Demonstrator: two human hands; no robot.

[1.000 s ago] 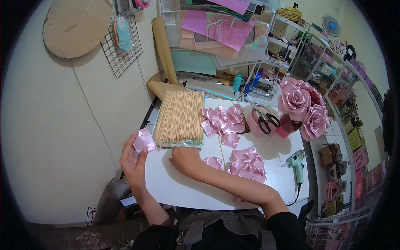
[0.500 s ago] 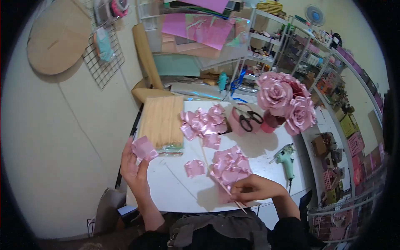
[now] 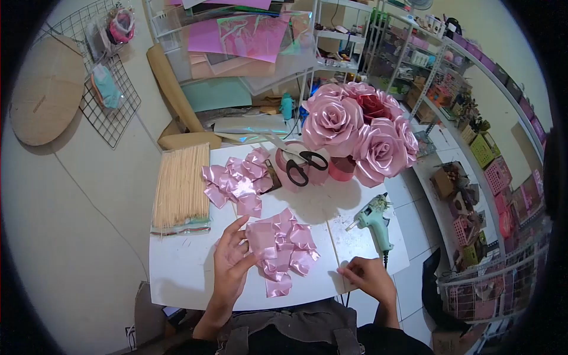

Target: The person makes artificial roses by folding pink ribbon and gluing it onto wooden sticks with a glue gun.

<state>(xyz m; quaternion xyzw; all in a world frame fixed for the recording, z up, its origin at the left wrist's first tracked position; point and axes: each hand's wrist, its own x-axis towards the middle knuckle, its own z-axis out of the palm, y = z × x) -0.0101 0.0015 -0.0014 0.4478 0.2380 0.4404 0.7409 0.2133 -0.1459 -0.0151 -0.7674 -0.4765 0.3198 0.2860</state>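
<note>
My left hand [image 3: 232,260] is raised over the table with a pink satin ribbon petal [image 3: 259,235] between its thumb and fingers. Just beyond it lies a pile of similar ribbon petals [image 3: 290,251]. Close to the table's front edge, my right hand [image 3: 371,279] pinches a thin wooden stick [image 3: 333,245] that points away from me. A mint-green glue gun [image 3: 376,223] lies above the right hand, its nozzle facing left.
A second petal heap [image 3: 239,177] lies beside a bundle of wooden sticks [image 3: 182,186]. Black-handled scissors [image 3: 305,163] rest on a pink ribbon roll [image 3: 287,177]. Large pink ribbon roses [image 3: 361,130] stand at the back right of the white table [image 3: 183,266].
My left hand has come right with its petal, nearer the front pile. My right hand has carried the stick right, off the pile toward the glue gun. The head view has shifted.
</note>
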